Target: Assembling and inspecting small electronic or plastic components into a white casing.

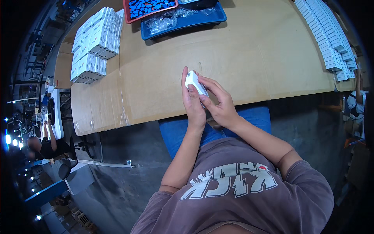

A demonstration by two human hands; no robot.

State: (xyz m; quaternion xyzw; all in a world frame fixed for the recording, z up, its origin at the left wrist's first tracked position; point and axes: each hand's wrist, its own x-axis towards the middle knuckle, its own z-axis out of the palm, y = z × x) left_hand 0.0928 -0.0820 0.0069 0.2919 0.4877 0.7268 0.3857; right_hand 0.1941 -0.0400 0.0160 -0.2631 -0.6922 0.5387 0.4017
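A small white box [194, 82] sits tilted between both hands, just above the near edge of the cardboard-covered table [249, 58], in front of the person's lap. The left hand [192, 102] wraps it from the left side, fingers stretched up along its edge and the thumb pressed on its face. The right hand [220, 104] closes on it from the right and below, fingers curled over the lower end, so both hands are grasping the box and touching each other around it. Beyond the hands, the brown table surface runs back to a blue tray [183, 22] holding clear plastic bags [163, 21], with a red tray [150, 8] of small blue parts just beside it on the left. At the far left of the table stand stacks of white boxes [95, 41] in 2 loose groups. Along the right edge lies a long row of white boxes [325, 33], packed side by side. Below the table edge show the person's blue trousers [218, 124] and a brownish-grey shirt [241, 195].
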